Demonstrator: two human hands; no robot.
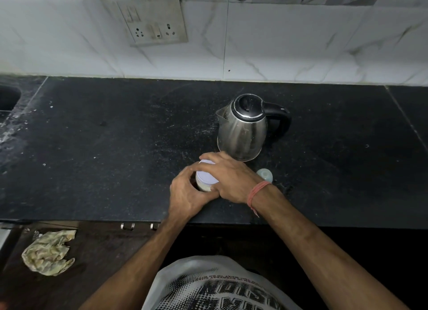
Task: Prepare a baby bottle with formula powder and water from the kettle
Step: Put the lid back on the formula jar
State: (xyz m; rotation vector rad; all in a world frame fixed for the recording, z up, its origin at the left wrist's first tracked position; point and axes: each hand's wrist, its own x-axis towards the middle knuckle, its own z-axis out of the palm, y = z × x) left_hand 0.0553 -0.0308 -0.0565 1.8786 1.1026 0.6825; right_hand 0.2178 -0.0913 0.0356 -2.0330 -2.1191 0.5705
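Here, both hands are gripping the formula jar [205, 182].
Left hand [187, 195] is wrapping its upright body; right hand [228, 177] fingers are clamping the lid [207, 174].

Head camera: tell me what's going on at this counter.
A person stands at a dark counter with both hands on a small jar with a pale lid. The left hand wraps the jar's body while the right hand grips the lid from above, as if twisting it. A steel kettle stands just behind, lid shut. A small pale blue round item, perhaps a bottle part, sits beside the right wrist.
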